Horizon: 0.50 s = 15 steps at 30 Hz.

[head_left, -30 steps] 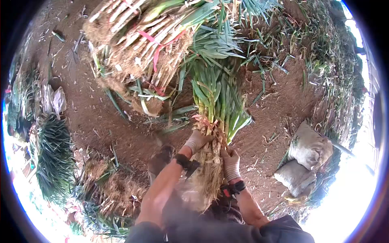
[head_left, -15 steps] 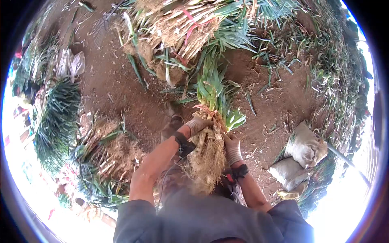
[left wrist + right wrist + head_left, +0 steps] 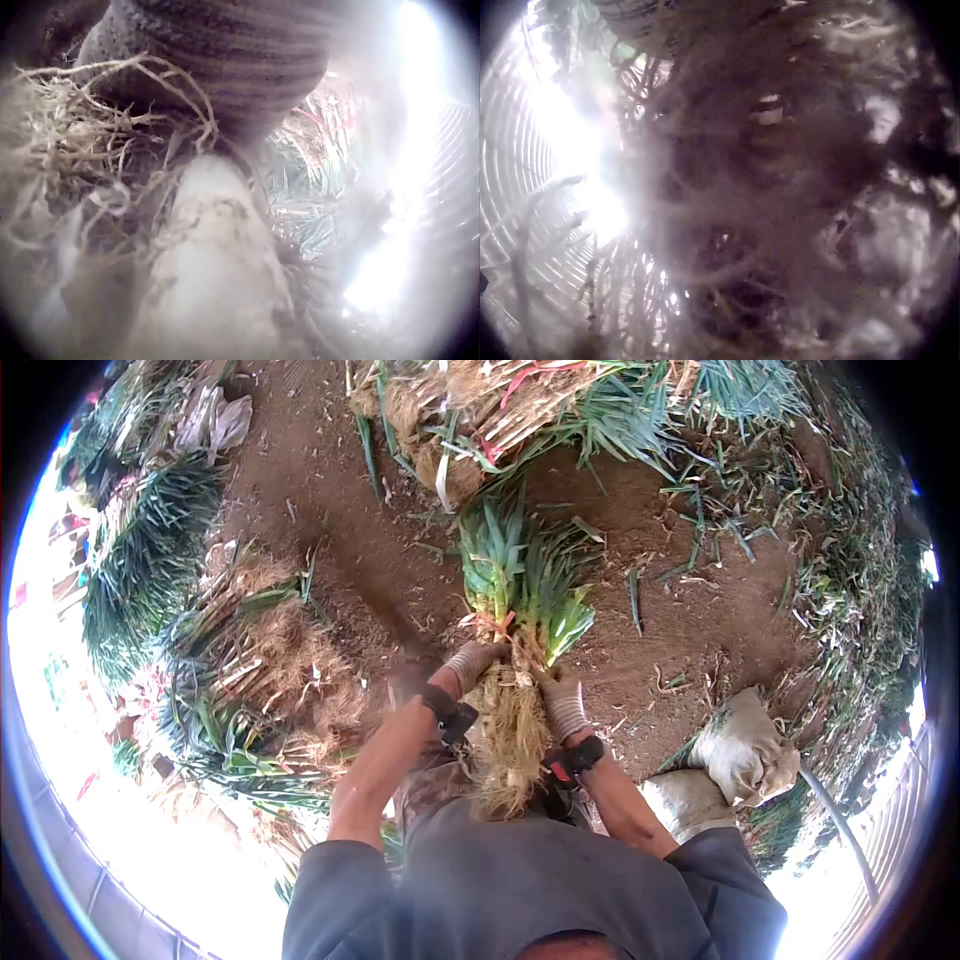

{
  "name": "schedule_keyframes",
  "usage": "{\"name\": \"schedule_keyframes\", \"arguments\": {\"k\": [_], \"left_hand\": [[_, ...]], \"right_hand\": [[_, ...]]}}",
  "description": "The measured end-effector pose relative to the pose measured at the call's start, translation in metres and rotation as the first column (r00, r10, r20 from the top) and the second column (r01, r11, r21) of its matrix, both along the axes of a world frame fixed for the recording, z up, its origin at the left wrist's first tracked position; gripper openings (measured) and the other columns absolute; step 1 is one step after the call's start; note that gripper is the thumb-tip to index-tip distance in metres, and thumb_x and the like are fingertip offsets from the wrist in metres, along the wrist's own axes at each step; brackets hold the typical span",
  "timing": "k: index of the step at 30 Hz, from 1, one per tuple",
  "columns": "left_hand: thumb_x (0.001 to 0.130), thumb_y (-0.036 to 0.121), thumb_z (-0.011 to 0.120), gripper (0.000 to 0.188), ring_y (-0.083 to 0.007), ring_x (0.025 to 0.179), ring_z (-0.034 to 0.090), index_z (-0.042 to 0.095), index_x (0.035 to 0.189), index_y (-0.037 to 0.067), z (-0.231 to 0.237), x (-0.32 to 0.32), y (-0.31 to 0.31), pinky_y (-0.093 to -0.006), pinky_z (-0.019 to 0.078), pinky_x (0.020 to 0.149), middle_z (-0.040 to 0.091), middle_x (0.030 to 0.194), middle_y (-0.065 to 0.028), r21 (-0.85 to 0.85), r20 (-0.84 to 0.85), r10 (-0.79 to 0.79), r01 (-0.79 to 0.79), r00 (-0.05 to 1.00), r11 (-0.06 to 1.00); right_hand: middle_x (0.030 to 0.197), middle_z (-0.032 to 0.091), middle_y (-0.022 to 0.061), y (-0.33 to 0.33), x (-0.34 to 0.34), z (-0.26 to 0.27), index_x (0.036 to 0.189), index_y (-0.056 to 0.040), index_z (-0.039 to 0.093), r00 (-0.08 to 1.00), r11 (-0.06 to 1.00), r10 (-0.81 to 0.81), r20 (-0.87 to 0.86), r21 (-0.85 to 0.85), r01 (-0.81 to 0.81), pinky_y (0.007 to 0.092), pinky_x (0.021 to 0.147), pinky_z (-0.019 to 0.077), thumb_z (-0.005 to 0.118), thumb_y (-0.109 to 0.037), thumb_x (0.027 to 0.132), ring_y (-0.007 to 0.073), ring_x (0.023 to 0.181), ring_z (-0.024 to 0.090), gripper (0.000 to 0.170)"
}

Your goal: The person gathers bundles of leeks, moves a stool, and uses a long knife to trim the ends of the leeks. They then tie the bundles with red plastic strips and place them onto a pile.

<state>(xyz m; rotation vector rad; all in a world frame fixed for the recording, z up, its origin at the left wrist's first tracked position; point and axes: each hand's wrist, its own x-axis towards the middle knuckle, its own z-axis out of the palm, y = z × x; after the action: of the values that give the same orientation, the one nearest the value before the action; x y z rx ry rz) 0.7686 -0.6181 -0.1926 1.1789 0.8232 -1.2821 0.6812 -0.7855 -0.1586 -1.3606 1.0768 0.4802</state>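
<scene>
A bunch of green onions (image 3: pixel 514 710) is held before the torso, its roots turned toward the body and its leaves pointing away. It is gripped from the left by the left hand (image 3: pixel 482 657), with fingers curled over the stems, and from the right by the right hand (image 3: pixel 561 692) (its fingertips are hidden by the bunch). A reddish tie (image 3: pixel 488 623) is seen near the leaf base. Beyond, a heap of onions (image 3: pixel 540 410) is laid on brown soil (image 3: pixel 690 635); at right, two pale sacks (image 3: pixel 745 745) are set together.
</scene>
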Motion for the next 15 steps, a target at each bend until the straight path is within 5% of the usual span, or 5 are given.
{"name": "schedule_keyframes", "arguments": {"k": [3,5,8,11,15], "left_hand": [[0.092,0.017,0.062,0.024,-0.0160,0.080,0.063,0.067,0.107,0.000,-0.020,-0.022,0.008,-0.0284,0.0508,0.073,0.068,0.091,-0.0067,-0.162,0.074,0.064,-0.052,0.995,0.985],[0.100,0.003,0.042,0.032,-0.0132,0.094,0.059,0.052,0.130,0.005,-0.008,-0.024,0.008,-0.0297,0.0499,0.081,0.062,0.107,-0.0037,-0.516,0.178,0.453,-0.309,0.874,0.799],[0.094,0.012,0.057,0.020,-0.0100,0.092,0.057,0.057,0.114,0.011,-0.007,-0.009,0.047,-0.0247,0.0495,0.078,0.059,0.105,-0.0026,-0.201,0.310,0.295,-0.241,0.904,0.950],[0.088,0.019,0.068,0.024,-0.0086,0.097,0.057,0.060,0.110,0.012,-0.002,-0.005,0.087,-0.0254,0.0491,0.084,0.059,0.109,-0.0020,-0.303,0.296,0.440,-0.353,0.848,0.885],[0.090,0.019,0.067,0.022,-0.0087,0.100,0.051,0.056,0.107,0.009,0.006,-0.036,0.150,-0.0258,0.0420,0.091,0.053,0.106,-0.0014,-0.284,0.413,0.475,-0.385,0.777,0.878]], "right_hand": [[0.076,0.060,0.0025,-0.008,-0.004,-0.005,0.097,0.0036,0.066,0.985,0.984,0.168,0.036,-0.074,-0.165,0.0302,0.056,0.0426,0.071,-0.028,0.087,0.0110,0.062,0.048,0.033],[0.080,0.063,0.0034,-0.003,0.009,0.005,0.101,0.0043,0.066,0.948,0.949,0.307,0.082,-0.108,-0.297,0.0313,0.059,0.0455,0.068,-0.026,0.089,0.0127,0.067,0.052,0.033],[0.097,0.069,0.0091,0.026,0.042,0.007,0.108,0.0063,0.064,0.863,0.869,0.493,0.108,-0.111,-0.482,0.0339,0.069,0.0514,0.064,-0.023,0.090,0.0172,0.079,0.061,0.035],[0.094,0.066,0.0094,0.086,0.057,0.033,0.103,0.0050,0.062,0.951,0.983,0.162,0.265,0.041,-0.179,0.0325,0.066,0.0494,0.063,-0.022,0.093,0.0150,0.076,0.058,0.028],[0.102,0.065,0.0107,0.166,0.035,0.047,0.115,0.0045,0.059,0.962,0.944,0.030,0.272,0.309,-0.117,0.0320,0.071,0.0524,0.063,-0.022,0.092,0.0187,0.082,0.063,0.035]]}}
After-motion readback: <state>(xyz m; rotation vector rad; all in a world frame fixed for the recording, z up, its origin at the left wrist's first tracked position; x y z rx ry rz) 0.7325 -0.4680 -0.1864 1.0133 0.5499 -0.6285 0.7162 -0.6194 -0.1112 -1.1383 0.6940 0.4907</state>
